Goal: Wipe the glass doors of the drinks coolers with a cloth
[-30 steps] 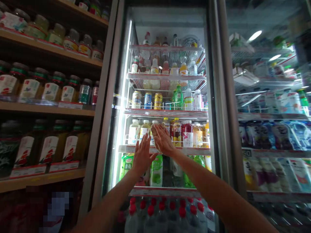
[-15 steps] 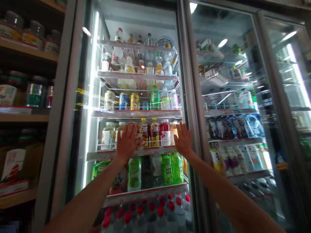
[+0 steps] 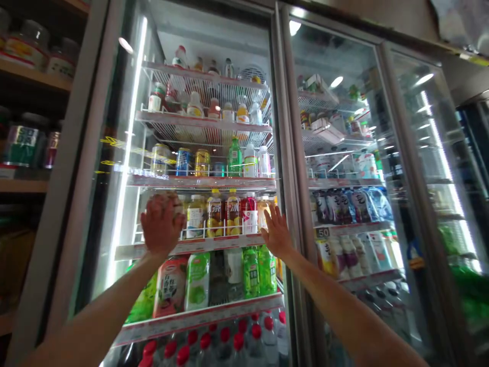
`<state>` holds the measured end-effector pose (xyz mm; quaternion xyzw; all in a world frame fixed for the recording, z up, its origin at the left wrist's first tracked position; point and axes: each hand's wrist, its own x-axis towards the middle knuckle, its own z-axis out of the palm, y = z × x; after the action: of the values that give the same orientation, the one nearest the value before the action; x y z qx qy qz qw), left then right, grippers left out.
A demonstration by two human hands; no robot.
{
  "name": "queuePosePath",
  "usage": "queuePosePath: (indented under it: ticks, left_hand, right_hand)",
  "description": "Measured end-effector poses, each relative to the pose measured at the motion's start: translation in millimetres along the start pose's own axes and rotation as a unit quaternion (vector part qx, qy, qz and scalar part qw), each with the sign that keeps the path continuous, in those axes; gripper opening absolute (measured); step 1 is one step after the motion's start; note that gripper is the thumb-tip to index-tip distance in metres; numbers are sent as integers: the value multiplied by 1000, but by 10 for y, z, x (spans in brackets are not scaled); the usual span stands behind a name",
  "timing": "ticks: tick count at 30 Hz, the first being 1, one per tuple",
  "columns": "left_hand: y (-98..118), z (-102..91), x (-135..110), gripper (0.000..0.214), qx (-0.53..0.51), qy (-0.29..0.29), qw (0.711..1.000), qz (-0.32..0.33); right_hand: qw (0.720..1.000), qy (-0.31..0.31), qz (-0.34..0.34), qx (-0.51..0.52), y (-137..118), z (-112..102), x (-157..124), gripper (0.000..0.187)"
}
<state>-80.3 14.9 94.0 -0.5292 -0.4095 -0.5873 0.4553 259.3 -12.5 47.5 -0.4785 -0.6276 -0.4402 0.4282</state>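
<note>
My left hand (image 3: pixel 162 227) is raised with its fingers up and apart, in front of the left part of the glass door (image 3: pixel 206 38) of a lit drinks fridge. A blurred reflection of that hand shows just behind it. Near the door's right side, my right hand (image 3: pixel 277 233) is also open, fingers spread. Neither hand holds anything; whether they press on the glass I cannot tell. Behind the glass, between my hands, stand a red-drink bottle (image 3: pixel 249 213) and yellow-capped tea bottles (image 3: pixel 216 214). Cans (image 3: pixel 184 162) sit one shelf higher.
A metal door frame (image 3: pixel 292 153) runs beside my right hand. Further right, another fridge section holds pouches (image 3: pixel 359 205) and cartons. Green bottles (image 3: pixel 251 272) and red-capped bottles (image 3: pixel 225 339) fill lower shelves. At far left, a wooden shelf (image 3: pixel 25 184) carries jars and cans (image 3: pixel 23 142).
My left hand has moved left across the glass, uncovering bottles behind it. My right hand stays near the door's right side. The view has shifted to the right.
</note>
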Motion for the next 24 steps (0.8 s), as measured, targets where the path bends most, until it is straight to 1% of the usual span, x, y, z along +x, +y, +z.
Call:
queuePosePath:
  ticks: [2, 3, 4, 5, 6, 7, 8, 9, 10, 11, 12, 13, 14, 15, 18, 20, 22, 23, 24]
  left_hand:
    - [411, 82, -96, 47, -24, -51, 993, 103]
    - [577, 111, -142, 44, -34, -68, 986, 150]
    - [687, 126, -180, 44, -44, -84, 976, 196]
    - [729, 128, -205, 45, -51, -98, 967, 231]
    - [703, 117, -213, 45, -54, -106, 960, 252]
    - [618, 96, -203, 44, -52, -106, 960, 253]
    - [493, 68, -176, 44, -46, -95, 967, 230]
    - [350, 38, -137, 42, -36, -78, 979, 185]
    - [214, 13, -93, 44, -25, -41, 993, 112]
    - [107, -5, -49, 45, -14, -17, 999, 42]
    - [41, -11, -13, 47, -12, -4, 1000, -5]
    - [24, -7, 13, 49, -14, -1, 999, -29]
    - [51, 6, 27, 51, -21, -9, 999, -26]
    - [114, 26, 30, 54, -29, -22, 999, -2]
    - [380, 86, 10, 58, -41, -60, 991, 112]
    - [490, 96, 8, 55, -41, -82, 979, 180]
    - [471, 66, 29, 49, -40, -106, 967, 228]
    - [407, 37, 48, 45, -37, -118, 963, 239]
    - [309, 0, 71, 42, -32, -124, 964, 234]
  right_hand:
    - [1000, -7, 2, -12, 5, -15, -12, 56]
    - [1000, -11, -4, -18, 17, -24, -17, 56]
    - [1000, -15, -11, -24, 33, -33, -22, 56]
    - [999, -19, -19, -28, 51, -40, -26, 56]
    - [999, -22, -27, -30, 69, -45, -29, 57]
    - [999, -24, -34, -30, 83, -45, -33, 58]
    - [999, -22, -37, -29, 92, -42, -37, 60]
    - [999, -19, -39, -28, 94, -35, -40, 62]
    - [999, -14, -38, -27, 89, -27, -43, 64]
    - [999, -10, -36, -26, 80, -18, -45, 65]
    - [999, -8, -33, -27, 69, -9, -47, 67]
    - [999, -8, -27, -29, 57, -2, -47, 68]
    - [999, -10, -22, -32, 47, 4, -47, 69]
    - [999, -12, -19, -34, 40, 8, -47, 69]
    - [999, -17, -22, -38, 39, 9, -48, 69]
    - [999, -17, -27, -40, 49, 5, -53, 69]
    - [999, -17, -28, -40, 61, 1, -57, 69]
    - [999, -19, -29, -40, 65, -1, -58, 69]
    - [999, -21, -29, -40, 68, -3, -58, 69]
